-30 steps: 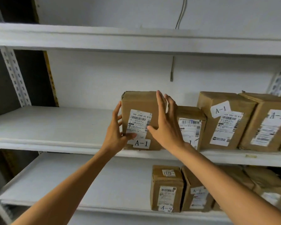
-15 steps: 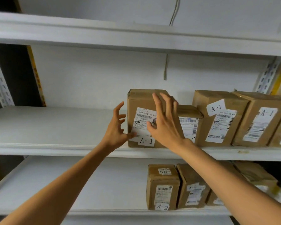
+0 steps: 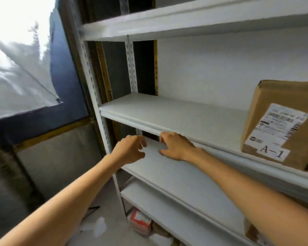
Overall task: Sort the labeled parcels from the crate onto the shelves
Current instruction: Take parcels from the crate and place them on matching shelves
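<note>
Cardboard parcel (image 3: 283, 125) marked A-1 stands on the middle shelf (image 3: 167, 114), far right; likely rigid, light, non-slip; grasp by opposite side faces; left hand (image 3: 130, 150) and right hand (image 3: 176, 146) loosely curled, empty, well apart from it.

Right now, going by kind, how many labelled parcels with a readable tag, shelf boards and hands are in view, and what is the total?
Parcels with a readable tag: 1, the A-1 parcel
Shelf boards: 4
Hands: 2, left hand and right hand, both holding nothing
Total: 7
</note>
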